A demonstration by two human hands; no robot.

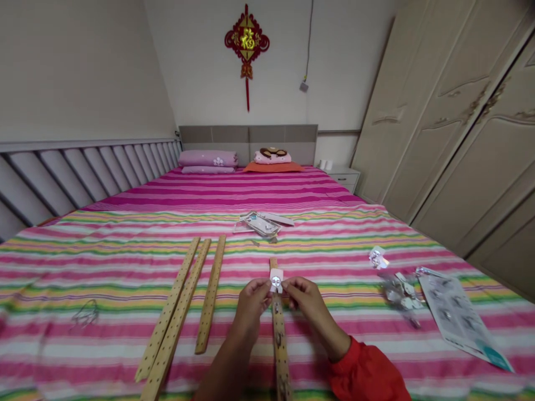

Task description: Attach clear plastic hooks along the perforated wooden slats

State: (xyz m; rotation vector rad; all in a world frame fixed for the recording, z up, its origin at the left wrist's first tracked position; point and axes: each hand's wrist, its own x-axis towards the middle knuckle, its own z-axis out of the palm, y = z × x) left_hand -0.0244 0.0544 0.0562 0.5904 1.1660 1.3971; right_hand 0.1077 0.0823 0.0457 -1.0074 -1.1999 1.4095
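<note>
Between my two hands is a small white card (276, 273) with shiny metal earrings or similar small pieces on it. My left hand (253, 303) pinches its left edge, and my right hand (304, 298) pinches the right edge. Directly beneath lies a narrow wooden strip (281, 356) with rows of holes, running toward me. A few small metal pieces (279, 337) sit along that strip below the card; their exact kind is too small to make out.
Several more perforated wooden strips (211, 298) lie to the left. Ahead is an open clear box (263, 224). On the right are plastic packets (403, 292), a small shiny card (378, 258) and a printed sheet (462, 320). A thin tangled strand (86, 313) rests on the striped bedspread (104, 267).
</note>
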